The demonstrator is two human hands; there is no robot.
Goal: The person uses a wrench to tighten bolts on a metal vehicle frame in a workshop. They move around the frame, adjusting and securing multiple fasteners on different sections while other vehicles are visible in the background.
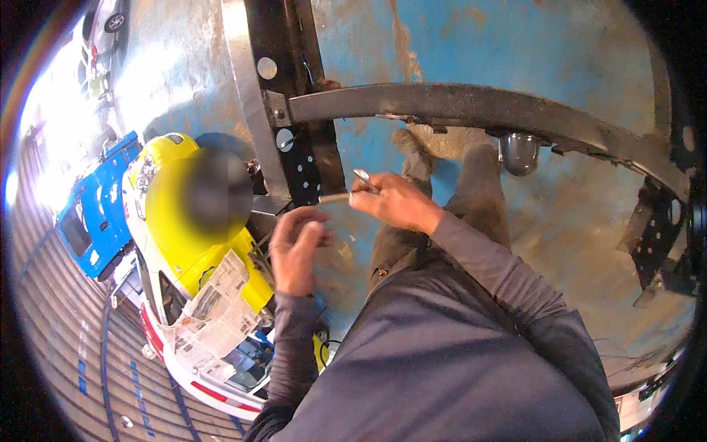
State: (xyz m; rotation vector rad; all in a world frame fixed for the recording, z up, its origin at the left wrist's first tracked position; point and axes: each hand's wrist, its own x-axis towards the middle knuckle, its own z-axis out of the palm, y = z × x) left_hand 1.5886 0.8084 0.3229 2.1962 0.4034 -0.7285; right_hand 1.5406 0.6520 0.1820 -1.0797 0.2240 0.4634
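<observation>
Metal tool (364,180) pinched in the right hand (396,200) beside a dark frame

The right grip is closed, its fingers pressed around the tool in front of the person's body. A shiny end juts up past the fingers, and a pale rod (336,198) points leftward from them; whether the two are one piece cannot be told. Just beside the rod's tip, the left hand (296,250) has its fingers loosely bent and spread apart.

Near both hands stands a perforated dark beam (303,158), joined by a curved crossbeam (456,102) that reaches to the right. A rounded dark cup (520,153) hangs along the crossbeam's near edge. Farther left, newspaper sheets (221,298) lie over a yellow and white car (254,283), with a blue vehicle (99,210) beyond. The worn floor (357,44) is largely blue.
</observation>
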